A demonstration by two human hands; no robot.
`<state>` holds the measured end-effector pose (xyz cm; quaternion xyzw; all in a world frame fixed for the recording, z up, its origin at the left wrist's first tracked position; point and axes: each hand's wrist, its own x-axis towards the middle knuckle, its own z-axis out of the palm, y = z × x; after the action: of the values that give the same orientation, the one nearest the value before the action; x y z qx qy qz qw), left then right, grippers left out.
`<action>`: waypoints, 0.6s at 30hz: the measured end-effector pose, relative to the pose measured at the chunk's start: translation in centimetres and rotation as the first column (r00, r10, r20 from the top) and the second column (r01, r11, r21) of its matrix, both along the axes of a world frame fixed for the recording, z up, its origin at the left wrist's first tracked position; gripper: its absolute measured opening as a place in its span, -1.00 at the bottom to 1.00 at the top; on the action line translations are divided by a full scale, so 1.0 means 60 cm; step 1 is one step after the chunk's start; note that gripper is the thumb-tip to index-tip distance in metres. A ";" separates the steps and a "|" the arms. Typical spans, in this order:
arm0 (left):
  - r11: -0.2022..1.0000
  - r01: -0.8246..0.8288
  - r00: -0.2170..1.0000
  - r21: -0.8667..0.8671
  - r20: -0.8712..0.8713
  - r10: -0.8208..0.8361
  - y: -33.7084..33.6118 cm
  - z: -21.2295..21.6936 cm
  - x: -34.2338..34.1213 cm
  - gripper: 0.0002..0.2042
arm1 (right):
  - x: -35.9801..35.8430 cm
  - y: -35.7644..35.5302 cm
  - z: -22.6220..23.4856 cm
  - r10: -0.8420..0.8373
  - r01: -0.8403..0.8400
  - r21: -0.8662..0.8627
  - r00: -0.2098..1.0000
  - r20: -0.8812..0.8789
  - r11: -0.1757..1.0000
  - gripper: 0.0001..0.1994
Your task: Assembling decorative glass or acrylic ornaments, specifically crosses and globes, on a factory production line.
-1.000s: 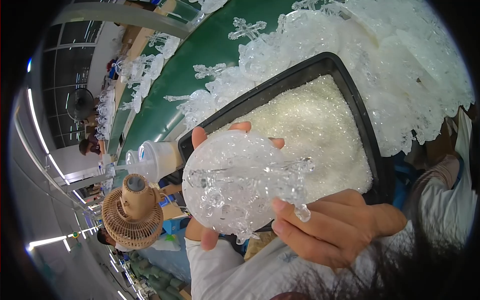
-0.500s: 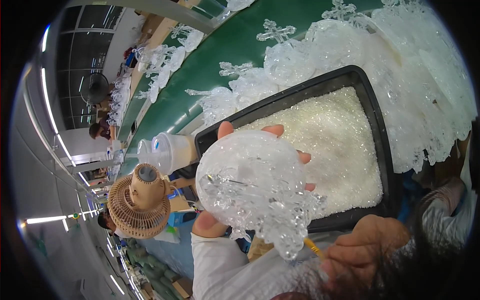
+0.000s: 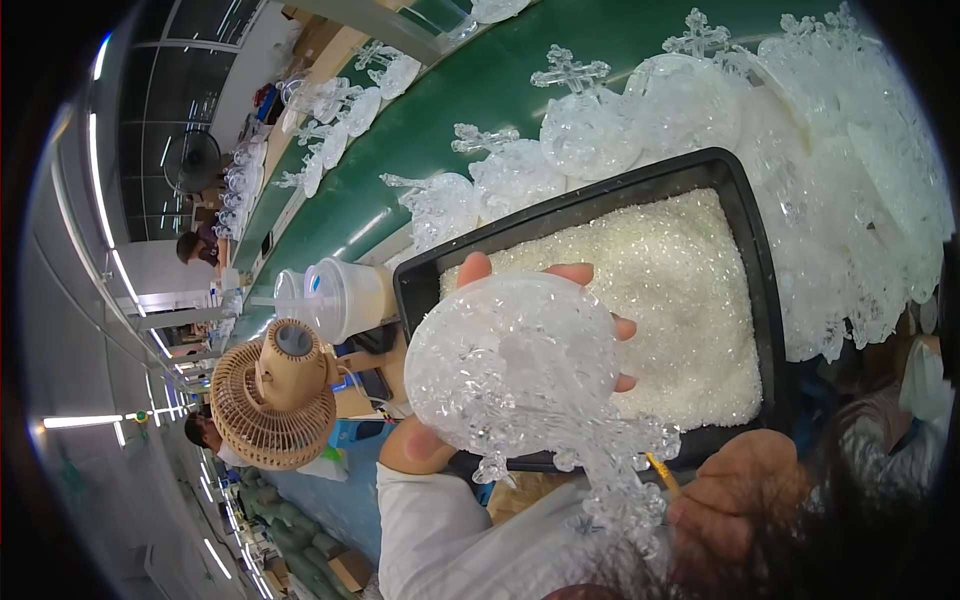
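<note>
My left hand is closed around a clear ornament with a frosted round base and an ornate cross-like part. Its fingertips show past the far rim, the thumb near the wrist side; the palm is hidden behind the disc. My right hand pinches a thin yellow-handled brush. The brush's tip lies at the ornament's lower right edge; whether it touches cannot be told. Beneath the ornament stands a black tray filled with white glittering granules.
Clear cross ornaments crowd the green table behind and right of the tray. Lidded clear plastic tubs stand left of it. A beige fan is at the left. Another person sits farther along the table.
The ornament has shifted slightly right and down with my left hand, its cross part swinging rightward. The brush tip now sits nearer the ornament's right edge, angled up to the left.
</note>
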<state>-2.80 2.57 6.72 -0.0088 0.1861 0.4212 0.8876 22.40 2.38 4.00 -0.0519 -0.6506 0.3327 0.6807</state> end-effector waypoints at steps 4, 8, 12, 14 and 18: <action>0.993 0.028 0.865 -0.118 -0.495 -0.083 0.020 0.013 0.037 -0.18 | 0.051 0.004 0.043 0.418 -0.212 -0.360 0.420 0.806 0.908 -0.88; 0.649 -0.183 0.923 0.739 -0.098 0.372 -0.022 -0.077 0.033 0.10 | -0.009 -0.004 -0.035 0.115 -0.009 -0.220 0.873 0.474 0.975 -0.75; 0.656 -0.246 0.948 0.713 0.034 0.318 -0.004 -0.102 0.027 0.39 | -0.008 -0.004 -0.018 -0.014 0.144 -0.199 0.843 0.538 0.969 -0.57; 0.499 -0.117 0.975 0.859 0.005 0.220 0.005 -0.107 0.020 0.55 | -0.001 -0.006 -0.004 0.031 0.146 -0.168 0.659 0.752 0.975 -0.47; 0.620 -0.063 0.933 0.782 -0.174 0.315 -0.002 -0.127 0.014 0.59 | -0.016 -0.052 -0.066 -0.254 0.561 -0.194 0.622 0.741 0.805 -0.56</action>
<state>-1.95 2.43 -0.89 0.4103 0.1184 0.5483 0.7190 21.42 -0.76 0.02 -0.4610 -0.7386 0.2497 0.4237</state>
